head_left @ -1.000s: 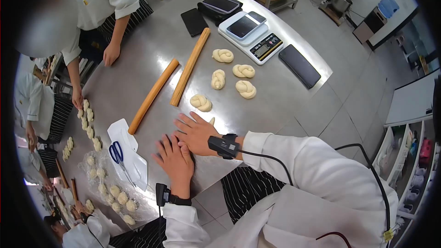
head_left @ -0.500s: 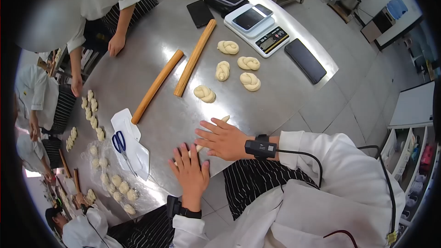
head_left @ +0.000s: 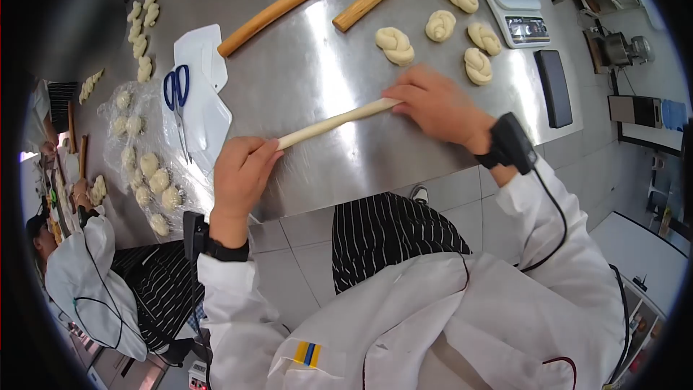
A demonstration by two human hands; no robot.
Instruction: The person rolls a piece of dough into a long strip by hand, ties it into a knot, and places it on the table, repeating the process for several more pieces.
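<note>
A pale dough rope [head_left: 338, 121] stretches between my two hands over the metal table. Its left end is pinched by my left hand [head_left: 245, 173], fingers closed. My right hand [head_left: 440, 110], a little blurred, has its fingers closed on the other end. Beyond my right hand lie several knotted dough pieces [head_left: 395, 46]. Left of my left hand, round dough balls [head_left: 149, 165] sit in and around clear plastic wrap [head_left: 108, 124].
Blue-handled scissors [head_left: 177, 105] rest on white plastic scrapers [head_left: 204, 65]. Two wooden rolling pins [head_left: 296, 3] lie farther back. A digital scale [head_left: 511, 0] and a dark phone [head_left: 554, 89] are at the right. Another person [head_left: 94, 282] works at the left.
My hands have gone from lying flat on the dough to gripping its two ends, wider apart. The rope now shows longer between them. The view has shifted and turned.
</note>
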